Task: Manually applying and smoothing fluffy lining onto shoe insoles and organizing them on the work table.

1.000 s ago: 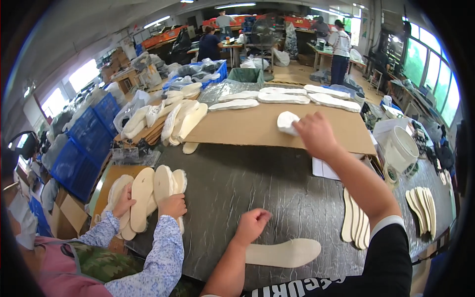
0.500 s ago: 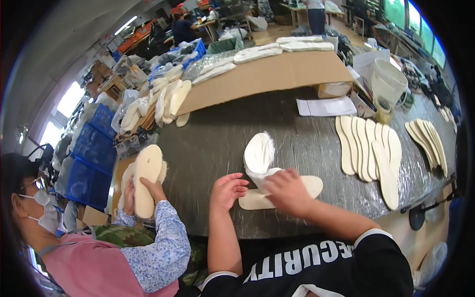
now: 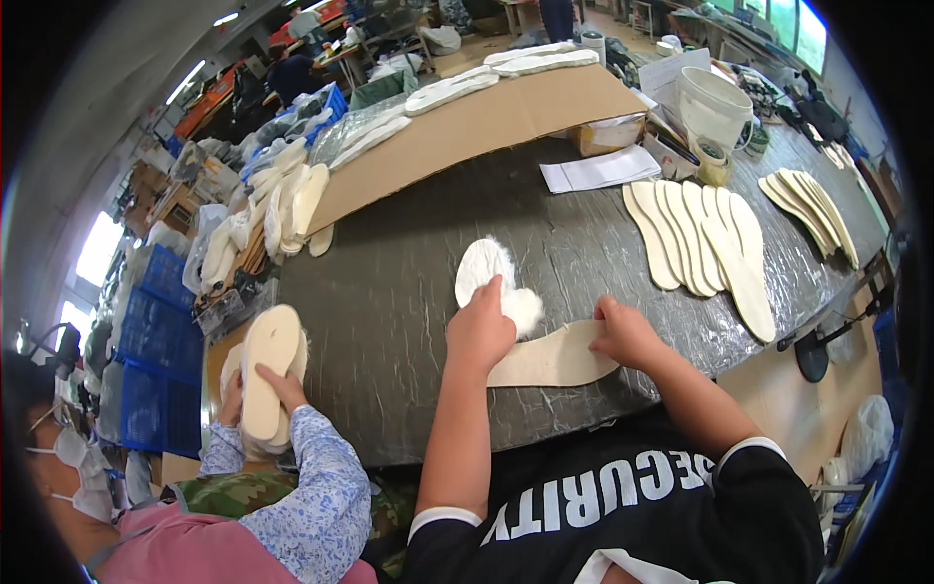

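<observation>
My left hand (image 3: 481,327) is closed at the lower part of a white fleecy insole (image 3: 477,263), its index finger lying along it; the thumb's grip is partly hidden. Fluffy white pile (image 3: 524,310) bulges out beside that hand. Lying crosswise on the table just below is a flat cream insole (image 3: 550,360). Its right end is pinched between the thumb and curled fingers of my right hand (image 3: 623,333).
Cream insoles (image 3: 696,238) are fanned out at the right, with another stack (image 3: 809,214) beyond. Farther back are papers (image 3: 600,169), a white bucket (image 3: 713,107) and a cardboard sheet (image 3: 457,127) bearing insoles. To my left, a co-worker's hands hold insoles (image 3: 271,375).
My right hand has moved from the middle of the flat insole to its right end and pinches it. My left hand has come onto the fleecy insole. The view has shifted.
</observation>
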### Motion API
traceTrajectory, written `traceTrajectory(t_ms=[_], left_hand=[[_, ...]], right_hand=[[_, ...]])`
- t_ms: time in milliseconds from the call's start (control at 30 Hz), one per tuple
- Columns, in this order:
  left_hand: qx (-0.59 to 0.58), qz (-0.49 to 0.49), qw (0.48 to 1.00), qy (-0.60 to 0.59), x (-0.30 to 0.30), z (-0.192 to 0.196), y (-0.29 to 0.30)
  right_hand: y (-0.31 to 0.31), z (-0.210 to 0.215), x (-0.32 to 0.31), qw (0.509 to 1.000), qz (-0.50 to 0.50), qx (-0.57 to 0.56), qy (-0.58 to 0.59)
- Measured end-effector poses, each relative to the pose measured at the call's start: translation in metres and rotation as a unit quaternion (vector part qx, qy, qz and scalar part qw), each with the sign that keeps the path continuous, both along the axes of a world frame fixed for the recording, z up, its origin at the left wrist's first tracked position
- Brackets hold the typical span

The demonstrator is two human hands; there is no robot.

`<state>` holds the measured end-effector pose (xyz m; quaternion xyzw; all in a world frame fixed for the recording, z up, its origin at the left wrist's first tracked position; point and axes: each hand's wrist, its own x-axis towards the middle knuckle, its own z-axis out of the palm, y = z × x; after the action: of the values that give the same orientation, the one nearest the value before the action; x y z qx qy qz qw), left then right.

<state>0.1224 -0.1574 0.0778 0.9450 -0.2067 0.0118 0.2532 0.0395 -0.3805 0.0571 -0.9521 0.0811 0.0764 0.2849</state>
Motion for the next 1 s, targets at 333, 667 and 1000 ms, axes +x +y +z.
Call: traceTrajectory(t_ms=[333, 667, 1000], left_hand=[[-0.314, -0.122, 0.936, 0.108, -0.034, -0.027, 0.063], [-0.17, 0.047, 0.984, 0.002, -0.092, -0.008, 0.114], [-0.454, -0.249, 0.638, 0.57, -0.139, 0.009, -0.01]], right_hand=[[-0.048, 0.02, -0.067, 0.986, 0.079, 0.121, -0.084], [-0.074, 0.092, -0.086, 0.948, 0.187, 0.042, -0.254], [0.008, 0.113, -0.013, 0.841, 0.398, 0.126, -0.345]])
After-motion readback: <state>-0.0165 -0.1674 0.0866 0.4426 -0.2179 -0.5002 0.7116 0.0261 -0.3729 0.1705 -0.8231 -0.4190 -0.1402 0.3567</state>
